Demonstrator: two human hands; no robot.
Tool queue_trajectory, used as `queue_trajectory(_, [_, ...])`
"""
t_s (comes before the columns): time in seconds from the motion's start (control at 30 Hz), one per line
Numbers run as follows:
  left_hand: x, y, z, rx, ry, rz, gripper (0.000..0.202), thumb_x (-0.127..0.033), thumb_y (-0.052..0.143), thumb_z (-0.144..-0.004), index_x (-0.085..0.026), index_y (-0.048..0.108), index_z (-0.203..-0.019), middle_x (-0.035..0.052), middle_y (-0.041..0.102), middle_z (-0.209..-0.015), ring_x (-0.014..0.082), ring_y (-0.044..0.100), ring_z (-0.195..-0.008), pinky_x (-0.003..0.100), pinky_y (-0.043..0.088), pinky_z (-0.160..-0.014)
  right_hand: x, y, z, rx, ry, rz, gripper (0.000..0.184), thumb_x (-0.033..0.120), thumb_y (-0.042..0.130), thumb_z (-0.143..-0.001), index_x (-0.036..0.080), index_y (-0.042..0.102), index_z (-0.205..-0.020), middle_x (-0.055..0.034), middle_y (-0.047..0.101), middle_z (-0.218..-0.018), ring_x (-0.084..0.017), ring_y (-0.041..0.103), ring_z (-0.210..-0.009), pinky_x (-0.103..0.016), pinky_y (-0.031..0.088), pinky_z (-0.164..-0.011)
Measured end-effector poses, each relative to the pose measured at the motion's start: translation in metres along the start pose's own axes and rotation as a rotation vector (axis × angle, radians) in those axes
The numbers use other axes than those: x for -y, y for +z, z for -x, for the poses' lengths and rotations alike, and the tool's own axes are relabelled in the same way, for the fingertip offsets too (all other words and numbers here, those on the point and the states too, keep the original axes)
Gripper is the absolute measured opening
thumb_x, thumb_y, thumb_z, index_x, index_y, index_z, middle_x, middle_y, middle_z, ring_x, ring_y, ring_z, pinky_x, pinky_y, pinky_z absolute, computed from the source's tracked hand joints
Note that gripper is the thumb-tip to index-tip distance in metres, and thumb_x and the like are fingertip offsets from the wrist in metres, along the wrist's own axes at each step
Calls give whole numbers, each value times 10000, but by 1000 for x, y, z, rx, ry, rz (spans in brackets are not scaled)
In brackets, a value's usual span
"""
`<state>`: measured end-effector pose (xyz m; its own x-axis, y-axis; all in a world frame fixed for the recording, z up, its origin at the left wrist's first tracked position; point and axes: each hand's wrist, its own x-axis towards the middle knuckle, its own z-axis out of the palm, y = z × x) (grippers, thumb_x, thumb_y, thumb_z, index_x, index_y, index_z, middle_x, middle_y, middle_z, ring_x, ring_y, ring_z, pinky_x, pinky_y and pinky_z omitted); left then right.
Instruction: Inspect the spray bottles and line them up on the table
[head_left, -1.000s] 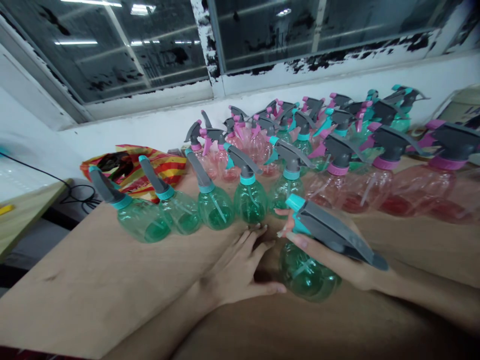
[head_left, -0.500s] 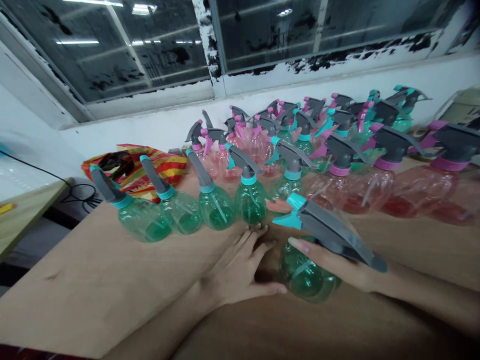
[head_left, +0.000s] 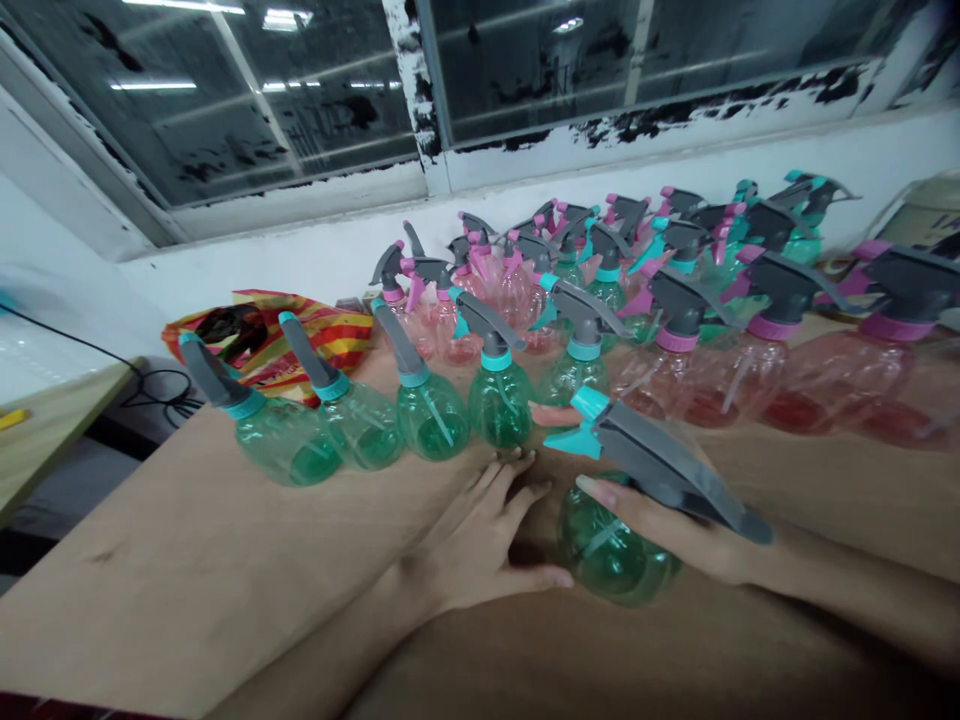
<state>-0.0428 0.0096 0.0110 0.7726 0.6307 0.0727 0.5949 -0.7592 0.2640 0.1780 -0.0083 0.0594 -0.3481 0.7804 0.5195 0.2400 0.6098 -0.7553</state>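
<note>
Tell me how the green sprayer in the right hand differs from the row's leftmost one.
The held sprayer is gripped by the right hand; the leftmost sprayer stands untouched on the table. The held sprayer's turquoise trigger shows, its collar hidden; the leftmost sprayer shows its turquoise collar but no trigger. Both have see-through green bodies and grey heads with turquoise tips.

On a light-brown wooden table (head_left: 187,580), green spray bottles (head_left: 433,425) are lined up in a row, continued to the right by pink spray bottles (head_left: 776,385). Behind them, a cluster of both colours (head_left: 516,290) is closely packed. A red-and-yellow bag (head_left: 300,350) is laid at the back left. Nearer the front, the left hand (head_left: 472,540) is rested.
</note>
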Motion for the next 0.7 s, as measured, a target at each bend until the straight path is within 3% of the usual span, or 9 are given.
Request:
queue_trajectory(0.13, [0,2,1,-4,1,8,840,-733,573,-802,-163,429,-1401,184,362,-1490,376,297,-1385,560,259,-1112,1,0,0,-9,-22,10,311,164,573,-850,306,631,-1120,-19,668,-970,-230,663,-912,-382,563,-811])
queue_trajectory(0.27, [2,4,2,-16,4,1,856,-746,550,-806,-149,426,-1406,198,334,-1498,382,271,-1393,561,230,-1122,4,-1,-2,-7,20,17,224,198,573,-863,303,648,-1047,1,672,-855,-205,667,-760,-360,563,-716])
queue_trajectory(0.4, [1,2,2,-9,2,9,883,-745,555,-804,-149,388,-1433,202,351,-1487,382,296,-1382,559,272,-1104,6,-1,-3,-41,-12,33,79,248,573,-883,281,640,-908,2,688,-857,-201,681,-807,-331,560,-692])
queue_trajectory(0.5, [0,-1,1,1,3,17,886,-749,549,-804,-164,368,-1446,195,357,-1487,381,322,-1368,568,287,-1093,8,-1,-4,-41,-15,65,72,260,562,-895,264,622,-854,-7,684,-827,-193,676,-788,-307,546,-638])
queue_trajectory(0.6, [-1,-4,1,-5,14,15,879,-770,530,-796,-161,408,-1419,198,353,-1491,383,320,-1369,574,264,-1102,8,0,-5,-19,-8,34,65,254,572,-885,271,632,-904,-4,669,-808,-184,667,-752,-314,550,-660])
queue_trajectory(0.7, [-1,-5,0,-1,28,14,872,-775,538,-785,-154,445,-1390,194,396,-1464,372,350,-1355,564,249,-1115,5,1,-4,-7,-33,-11,234,251,597,-866,313,633,-1089,-8,672,-916,-180,664,-761,-334,561,-720])
